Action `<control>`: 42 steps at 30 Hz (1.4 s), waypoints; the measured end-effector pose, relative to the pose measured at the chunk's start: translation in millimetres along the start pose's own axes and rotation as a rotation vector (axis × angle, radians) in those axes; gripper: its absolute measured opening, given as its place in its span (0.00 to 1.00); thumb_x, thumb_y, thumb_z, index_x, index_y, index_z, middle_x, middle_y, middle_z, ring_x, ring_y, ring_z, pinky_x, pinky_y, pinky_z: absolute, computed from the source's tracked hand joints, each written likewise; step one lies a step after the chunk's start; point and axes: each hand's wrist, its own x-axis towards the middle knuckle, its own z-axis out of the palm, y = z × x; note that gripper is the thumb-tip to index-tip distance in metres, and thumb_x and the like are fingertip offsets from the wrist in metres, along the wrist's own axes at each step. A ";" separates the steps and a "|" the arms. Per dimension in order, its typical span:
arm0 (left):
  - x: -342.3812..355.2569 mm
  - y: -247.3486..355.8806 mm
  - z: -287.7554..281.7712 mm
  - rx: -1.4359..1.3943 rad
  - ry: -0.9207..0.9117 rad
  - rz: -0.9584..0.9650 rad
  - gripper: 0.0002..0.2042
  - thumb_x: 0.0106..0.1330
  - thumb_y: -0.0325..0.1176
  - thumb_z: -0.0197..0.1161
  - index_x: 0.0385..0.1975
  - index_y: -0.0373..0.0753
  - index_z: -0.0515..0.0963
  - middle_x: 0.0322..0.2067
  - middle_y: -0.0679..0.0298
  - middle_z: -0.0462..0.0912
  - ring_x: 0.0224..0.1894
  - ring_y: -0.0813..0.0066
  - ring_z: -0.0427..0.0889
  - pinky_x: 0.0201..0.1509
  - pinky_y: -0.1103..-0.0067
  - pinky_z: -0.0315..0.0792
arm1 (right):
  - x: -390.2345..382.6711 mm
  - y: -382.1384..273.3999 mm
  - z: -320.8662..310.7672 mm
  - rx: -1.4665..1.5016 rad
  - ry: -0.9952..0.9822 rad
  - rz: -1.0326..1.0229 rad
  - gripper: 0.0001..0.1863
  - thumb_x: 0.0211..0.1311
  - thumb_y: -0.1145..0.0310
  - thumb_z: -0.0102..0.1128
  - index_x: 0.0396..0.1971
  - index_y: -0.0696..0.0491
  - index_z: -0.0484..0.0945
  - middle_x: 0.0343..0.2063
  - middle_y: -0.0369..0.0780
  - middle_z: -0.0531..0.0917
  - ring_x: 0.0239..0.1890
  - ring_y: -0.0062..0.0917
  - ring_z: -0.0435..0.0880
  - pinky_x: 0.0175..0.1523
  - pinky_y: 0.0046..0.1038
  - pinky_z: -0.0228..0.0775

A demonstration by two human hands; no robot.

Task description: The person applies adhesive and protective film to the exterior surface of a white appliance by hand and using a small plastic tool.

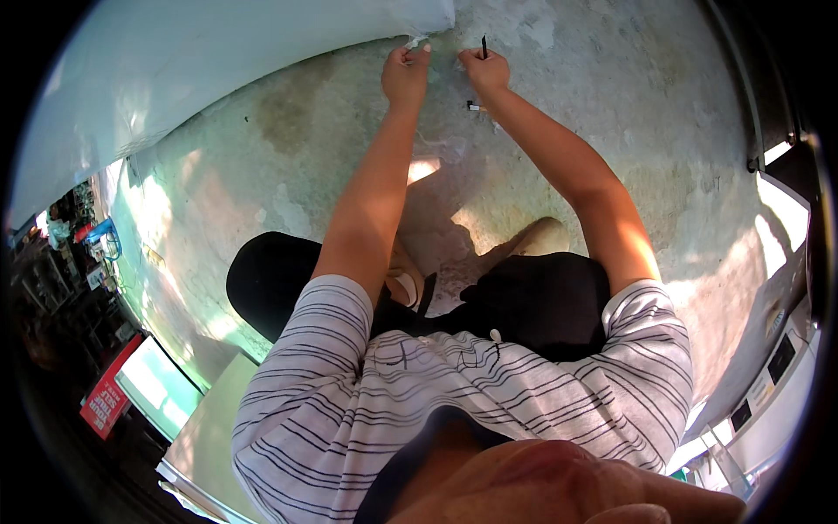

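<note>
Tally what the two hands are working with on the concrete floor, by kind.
White sheet: 1, its corner pinched by the left hand
Dark thin stick-like tools: 1, upright in the right hand, tool at
Small items lying on the floor: 1, by the right wrist, too small to identify
Total: 3

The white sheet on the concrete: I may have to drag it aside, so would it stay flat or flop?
The white sheet probably flops: its corner crumples where the left hand pinches it. It looks thin, so likely light. The rough concrete floor may snag it. The right hand holds a thin dark stick.
</note>
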 end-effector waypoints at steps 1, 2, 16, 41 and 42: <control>3.9 6.1 -0.5 0.020 -0.003 -0.012 0.21 0.54 0.51 0.69 0.35 0.37 0.81 0.27 0.63 0.82 0.29 0.64 0.81 0.37 0.68 0.73 | -0.9 -2.0 2.3 0.042 -0.045 -0.035 0.16 0.46 0.58 0.73 0.26 0.56 0.84 0.20 0.33 0.80 0.23 0.17 0.75 0.28 0.25 0.65; 8.1 16.9 2.0 0.035 -0.017 -0.020 0.21 0.54 0.51 0.68 0.34 0.37 0.81 0.26 0.63 0.82 0.29 0.64 0.81 0.37 0.68 0.73 | 2.9 -5.8 4.5 0.084 -0.077 -0.069 0.17 0.46 0.57 0.74 0.27 0.56 0.84 0.20 0.33 0.80 0.23 0.17 0.74 0.28 0.25 0.65; 26.7 30.9 12.5 0.283 0.066 -0.024 0.15 0.49 0.47 0.70 0.29 0.42 0.83 0.30 0.59 0.86 0.35 0.57 0.84 0.39 0.66 0.75 | 11.3 -32.5 36.6 0.057 0.084 0.034 0.14 0.39 0.56 0.70 0.20 0.52 0.82 0.21 0.39 0.84 0.27 0.27 0.83 0.37 0.29 0.74; 29.1 42.6 -0.9 0.351 0.014 -0.011 0.11 0.49 0.47 0.68 0.25 0.48 0.83 0.26 0.64 0.85 0.32 0.59 0.84 0.41 0.63 0.73 | 21.7 -37.9 0.9 -0.512 0.123 -0.497 0.13 0.50 0.54 0.64 0.31 0.45 0.85 0.33 0.33 0.85 0.35 0.29 0.84 0.41 0.32 0.74; 29.3 40.7 -1.1 0.359 0.009 0.002 0.11 0.49 0.47 0.67 0.25 0.48 0.83 0.25 0.64 0.85 0.32 0.59 0.84 0.41 0.63 0.73 | 21.9 -37.3 1.0 -0.491 0.125 -0.481 0.13 0.51 0.54 0.63 0.31 0.45 0.85 0.34 0.33 0.85 0.35 0.29 0.84 0.41 0.32 0.74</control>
